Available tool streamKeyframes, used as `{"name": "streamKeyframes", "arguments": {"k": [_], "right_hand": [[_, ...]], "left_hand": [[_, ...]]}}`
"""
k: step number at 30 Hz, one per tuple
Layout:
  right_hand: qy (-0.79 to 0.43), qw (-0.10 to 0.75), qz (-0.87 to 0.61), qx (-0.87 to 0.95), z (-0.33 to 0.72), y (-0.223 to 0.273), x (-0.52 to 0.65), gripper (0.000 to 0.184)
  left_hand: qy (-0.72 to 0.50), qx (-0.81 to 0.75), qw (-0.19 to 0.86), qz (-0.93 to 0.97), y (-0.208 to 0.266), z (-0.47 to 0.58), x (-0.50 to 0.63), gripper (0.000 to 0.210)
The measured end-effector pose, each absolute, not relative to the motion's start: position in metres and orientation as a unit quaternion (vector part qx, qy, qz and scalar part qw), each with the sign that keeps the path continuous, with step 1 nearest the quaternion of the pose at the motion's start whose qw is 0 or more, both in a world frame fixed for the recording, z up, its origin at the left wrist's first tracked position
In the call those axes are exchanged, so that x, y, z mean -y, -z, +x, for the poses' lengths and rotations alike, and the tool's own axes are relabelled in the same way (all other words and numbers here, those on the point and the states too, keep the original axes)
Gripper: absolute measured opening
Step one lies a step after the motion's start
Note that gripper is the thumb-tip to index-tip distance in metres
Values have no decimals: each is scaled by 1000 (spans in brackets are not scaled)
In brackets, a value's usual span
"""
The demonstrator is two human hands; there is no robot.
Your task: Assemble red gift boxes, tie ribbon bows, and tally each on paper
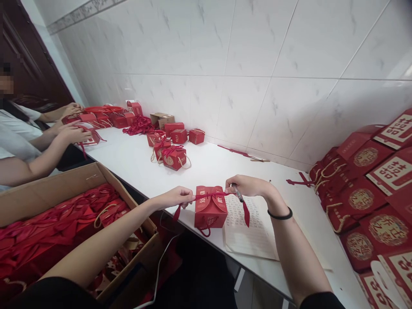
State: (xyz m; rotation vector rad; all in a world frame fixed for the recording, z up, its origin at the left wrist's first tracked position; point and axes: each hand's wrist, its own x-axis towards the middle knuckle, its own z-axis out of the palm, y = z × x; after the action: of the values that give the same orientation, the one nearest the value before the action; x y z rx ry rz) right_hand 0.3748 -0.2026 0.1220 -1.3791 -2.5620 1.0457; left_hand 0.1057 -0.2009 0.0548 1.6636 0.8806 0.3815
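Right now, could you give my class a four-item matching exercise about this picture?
Column 1
1. ribbon over the red box
2. wristband
3. notebook
4. large carton

Column 2
A. flat on the white table
B. holding red items
C. held by the left hand and right hand
D. black

Pairs: 1-C, 2-D, 3-A, 4-B

A box (pixel 210 218) is set on the surface (pixel 128 150) between the left hand (pixel 180 196) and the right hand (pixel 249 186). A notebook (pixel 251 246) is laid to the box's right (partly hidden by the right forearm (pixel 299 246)). Clustered boxes (pixel 174 159) are placed behind, stacked boxes (pixel 357 199) far right, a carton (pixel 80 182) front left.
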Motion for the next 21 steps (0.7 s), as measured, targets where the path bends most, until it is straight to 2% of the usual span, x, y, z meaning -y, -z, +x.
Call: {"name": "streamKeyframes", "arguments": {"k": [5,15,21], "right_hand": [[-336,12,-417,844,384,-122,200,13],[-288,-89,-530,792,374,-119,201,17],[-270,-100,-555,781,369,-119,204,13]], "left_hand": [[-164,-371,575,711,-50,104,198,47],[-159,-375,555,725,-53,100,197,49],[-158,-379,540,735,-56,96,199,49]]}}
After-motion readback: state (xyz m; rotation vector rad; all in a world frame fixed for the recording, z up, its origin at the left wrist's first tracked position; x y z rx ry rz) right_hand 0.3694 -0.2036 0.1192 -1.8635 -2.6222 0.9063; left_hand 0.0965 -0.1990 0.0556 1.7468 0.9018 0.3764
